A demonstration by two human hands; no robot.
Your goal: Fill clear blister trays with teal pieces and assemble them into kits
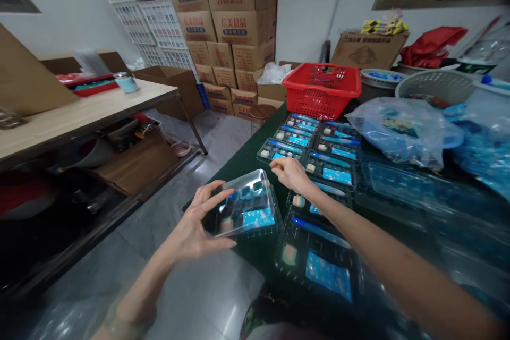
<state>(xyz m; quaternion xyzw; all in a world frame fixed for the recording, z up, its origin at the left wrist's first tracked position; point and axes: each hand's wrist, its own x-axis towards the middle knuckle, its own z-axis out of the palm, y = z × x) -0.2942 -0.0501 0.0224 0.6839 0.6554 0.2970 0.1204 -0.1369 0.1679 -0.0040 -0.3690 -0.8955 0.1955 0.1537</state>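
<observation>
My left hand (197,218) is spread at the left side of a clear plastic tray (258,183), its index finger reaching over the top and its thumb apart below the near edge. The tray sits tilted at the table edge; a blue patterned packet (258,218) and a small pale block (226,224) show through it. My right hand (290,172) is closed in a pinch over the table, beside a filled tray (283,150). Anything between its fingertips is hidden. Several filled trays stand in two rows, each with a blue pen (319,231), a small striped block (289,254) and a blue packet (329,274).
A red basket (322,90) stands at the table's far end. Bagged goods (402,127) and a grey basket (438,87) are on the right, behind clear trays (406,186). Stacked cartons (233,5) line the back. A wooden table (155,93) stands left.
</observation>
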